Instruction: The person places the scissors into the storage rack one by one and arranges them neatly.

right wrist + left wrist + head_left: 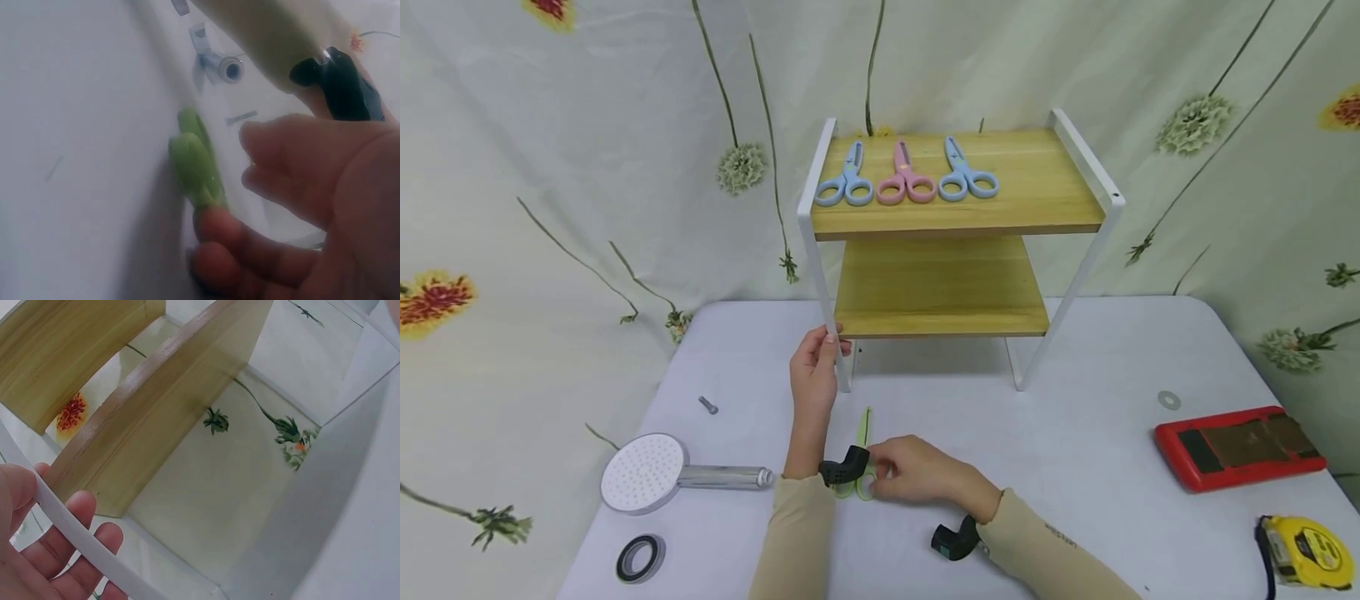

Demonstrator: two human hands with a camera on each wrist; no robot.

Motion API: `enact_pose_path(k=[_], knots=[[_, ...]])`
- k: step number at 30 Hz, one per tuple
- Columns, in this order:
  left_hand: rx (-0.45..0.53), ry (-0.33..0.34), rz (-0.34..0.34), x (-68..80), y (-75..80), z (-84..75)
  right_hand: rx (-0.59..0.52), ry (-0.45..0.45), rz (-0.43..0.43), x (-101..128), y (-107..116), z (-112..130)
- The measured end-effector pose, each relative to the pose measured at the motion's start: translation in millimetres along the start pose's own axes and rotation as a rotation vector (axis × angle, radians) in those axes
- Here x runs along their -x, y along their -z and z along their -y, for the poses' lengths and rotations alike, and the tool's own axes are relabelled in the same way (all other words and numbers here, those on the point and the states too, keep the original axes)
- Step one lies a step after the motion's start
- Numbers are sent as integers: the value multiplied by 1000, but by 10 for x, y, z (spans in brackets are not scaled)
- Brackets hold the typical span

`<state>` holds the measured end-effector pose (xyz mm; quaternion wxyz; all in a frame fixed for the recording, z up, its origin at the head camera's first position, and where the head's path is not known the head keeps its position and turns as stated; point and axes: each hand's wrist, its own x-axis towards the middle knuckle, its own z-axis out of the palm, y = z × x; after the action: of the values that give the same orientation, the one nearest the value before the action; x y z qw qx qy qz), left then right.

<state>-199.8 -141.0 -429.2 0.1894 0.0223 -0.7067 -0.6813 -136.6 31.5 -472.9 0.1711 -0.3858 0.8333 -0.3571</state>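
A two-tier shelf rack (940,287) with wooden boards and a white frame stands at the table's back. My left hand (815,375) grips its front left leg just below the lower board. In the left wrist view, fingers (80,509) lie behind the white bar. Green scissors (864,429) lie on the table before the rack, blades pointing away from me. Fingertips of my right hand (925,475) touch them near the handles, while the thumb stays apart in the right wrist view. On the top board lie pink scissors (903,162) between two blue pairs (852,171).
At left are a showerhead (642,472), a bolt (708,406) and a black-and-grey ring (657,557). To the right lie a washer (1161,399), a red-cased device (1183,457) and a yellow tape measure (1315,552). A flowered curtain (587,167) hangs behind the table.
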Motion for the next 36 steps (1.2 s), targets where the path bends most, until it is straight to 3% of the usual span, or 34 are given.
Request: enact_pose_path(k=[7,23,30,36], knots=[[8,-7,0,3,5,6,180,-24,-4,-21,-113,-4],[7,11,5,21,7,-13,259,-161,-159,64,-98,1],[1,14,3,27,1,-12,248,-241,-187,90,-58,0],[0,20,-1,18,2,-10,259,-240,-189,90,-53,-14]])
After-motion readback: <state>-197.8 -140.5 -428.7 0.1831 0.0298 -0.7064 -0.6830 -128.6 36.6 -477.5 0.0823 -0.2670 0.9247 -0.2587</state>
